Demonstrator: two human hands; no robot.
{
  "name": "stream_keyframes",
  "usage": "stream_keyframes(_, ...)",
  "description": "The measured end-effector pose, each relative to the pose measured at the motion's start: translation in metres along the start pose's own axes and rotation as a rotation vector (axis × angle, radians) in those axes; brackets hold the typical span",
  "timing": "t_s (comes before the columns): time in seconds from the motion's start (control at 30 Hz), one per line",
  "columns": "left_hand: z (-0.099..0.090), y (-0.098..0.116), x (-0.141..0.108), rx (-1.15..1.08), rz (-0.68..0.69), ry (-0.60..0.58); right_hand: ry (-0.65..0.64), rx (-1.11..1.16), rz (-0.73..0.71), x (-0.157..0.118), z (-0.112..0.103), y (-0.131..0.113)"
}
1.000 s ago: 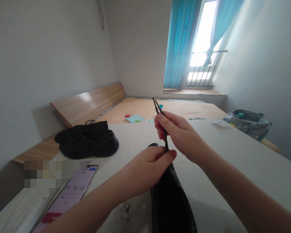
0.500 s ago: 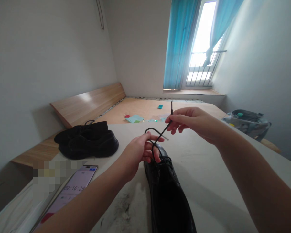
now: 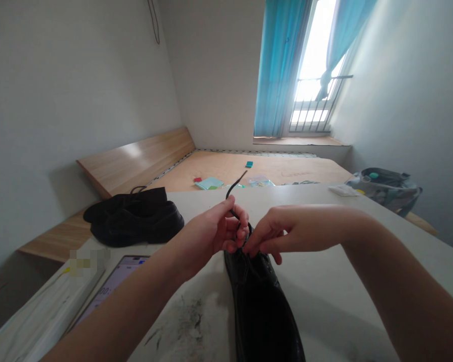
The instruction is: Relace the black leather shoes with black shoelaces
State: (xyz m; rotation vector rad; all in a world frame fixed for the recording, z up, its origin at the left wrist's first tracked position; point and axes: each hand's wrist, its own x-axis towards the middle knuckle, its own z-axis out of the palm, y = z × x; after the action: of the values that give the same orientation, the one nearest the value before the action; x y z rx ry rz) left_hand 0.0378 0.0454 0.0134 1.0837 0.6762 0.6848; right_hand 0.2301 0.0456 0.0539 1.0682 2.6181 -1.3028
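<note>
Two hands: the left hand [image 3: 217,234] and the right hand [image 3: 275,234] meet over the lacing of a black leather shoe [image 3: 258,306], nearly touching.
Left fingers [image 3: 239,226]: curled closed in a tight pinch around a black lace [image 3: 229,191], whose free end rises above the hand and curves away.
Right fingers [image 3: 262,242]: drawn narrow at the shoe's throat, just beside the left fingers; whatever they pinch is hidden.
Shoe: lies flat on a white desk [image 3: 317,286], toe toward the person, directly under both hands; the eyelets are mostly hidden by the fingers.
Handling: a short grip close to the eyelets likely gives the best control, and even tension keeps the lace from slackening or twisting.
Rest: a pair of black shoes [image 3: 134,223] sits off to the left, and a phone [image 3: 111,286] lies partly hidden behind the left forearm. A white paper [image 3: 343,190] lies on the far right of the desk, near a grey patterned bag [image 3: 385,190]. Beyond the desk lie a wooden bed base [image 3: 287,168], a pale blue card [image 3: 209,183] and a barred window [image 3: 311,105] with blue curtains [image 3: 279,70].
</note>
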Motion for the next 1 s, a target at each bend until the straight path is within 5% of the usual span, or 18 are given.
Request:
stream_keyframes(0.27, 0.008, 0.010, -0.015, 0.341, 0.114, -0.061, 0.194, 0.030, 0.063, 0.015, 0.003, 0.017)
stream_keyframes(0.57, 0.004, 0.016, -0.013, 0.678, 0.264, -0.003, -0.083, -0.036, -0.059, 0.008, -0.008, 0.016)
stream_keyframes(0.8, 0.007, 0.014, -0.019, 0.800, 0.270, 0.002, 0.126, -0.038, -0.003, 0.031, 0.008, 0.021)
stream_keyframes(1.0, 0.010, 0.017, -0.026, 1.025, 0.290, 0.087, 0.111, 0.063, -0.086, 0.030, 0.008, 0.019)
